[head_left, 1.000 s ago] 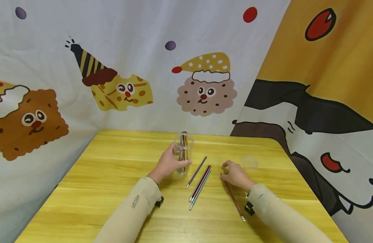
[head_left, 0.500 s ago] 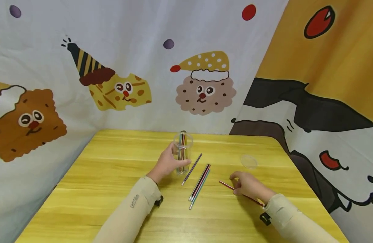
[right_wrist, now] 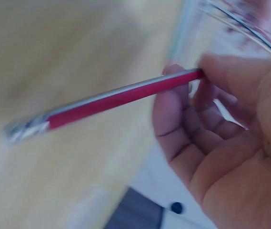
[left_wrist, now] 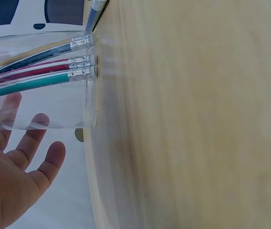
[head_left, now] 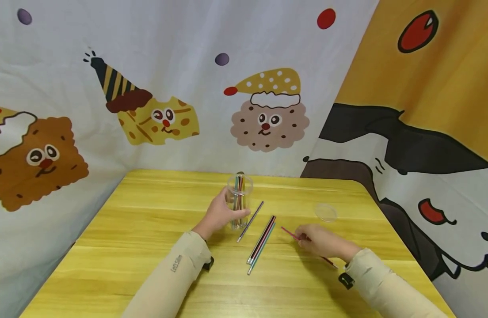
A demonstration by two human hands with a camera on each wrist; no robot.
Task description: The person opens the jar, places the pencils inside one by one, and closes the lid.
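My left hand (head_left: 221, 212) holds a clear plastic jar (head_left: 239, 193) upright near the back of the table, thumb in front and fingers round the side. Several pencils (left_wrist: 28, 85) stand inside it, eraser ends at the bottom. My right hand (head_left: 322, 241) pinches a red-striped pencil (right_wrist: 121, 98) between thumb and fingers, its eraser end pointing back toward the wrist. Between the hands lie a purple pencil (head_left: 250, 221) close beside the jar, dark and red pencils (head_left: 261, 240) side by side, and a teal pencil (head_left: 261, 248) along them.
A clear round lid (head_left: 325, 212) lies flat beyond my right hand. The yellow wood-grain table (head_left: 156, 198) ends at the back against a cartoon-printed cloth (head_left: 212, 150), which also hangs along the right side.
My right hand has shifted right and nearer to me, and the red-striped pencil in its fingers has turned. The purple pencil lies closer to the jar. My left hand stays on the jar.
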